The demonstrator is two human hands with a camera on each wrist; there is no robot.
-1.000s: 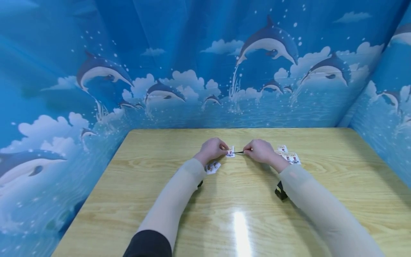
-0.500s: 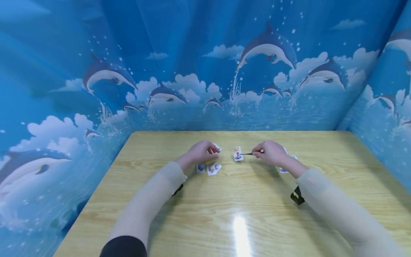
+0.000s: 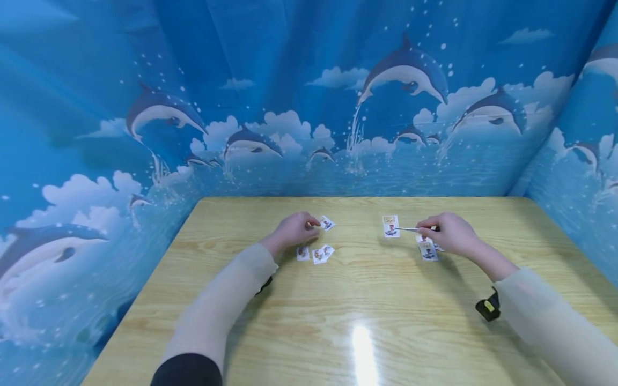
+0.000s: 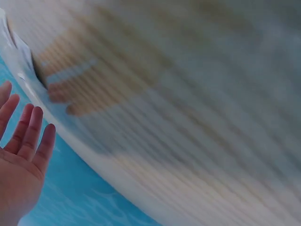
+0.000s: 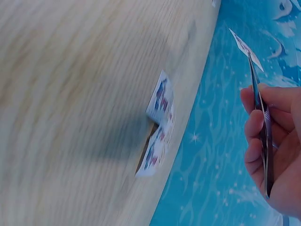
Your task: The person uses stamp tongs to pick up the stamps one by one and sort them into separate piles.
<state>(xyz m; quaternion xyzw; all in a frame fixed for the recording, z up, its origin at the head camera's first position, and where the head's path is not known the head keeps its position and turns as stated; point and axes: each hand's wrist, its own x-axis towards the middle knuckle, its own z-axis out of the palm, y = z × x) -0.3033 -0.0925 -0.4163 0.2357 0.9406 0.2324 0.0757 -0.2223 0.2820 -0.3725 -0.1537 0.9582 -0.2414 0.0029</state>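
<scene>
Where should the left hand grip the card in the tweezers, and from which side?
Probably best to pinch the card by its left edge, bringing the left hand in from the left: it is thin and flat, and the tweezers hold it at its right edge, leaving the left one free.

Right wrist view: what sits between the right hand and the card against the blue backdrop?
Tweezers, held in the right hand and reaching to the card; the right wrist view shows this.

From above, the head view faces forward and down; closer, tilted wrist views share its table (image 3: 309,300).
</scene>
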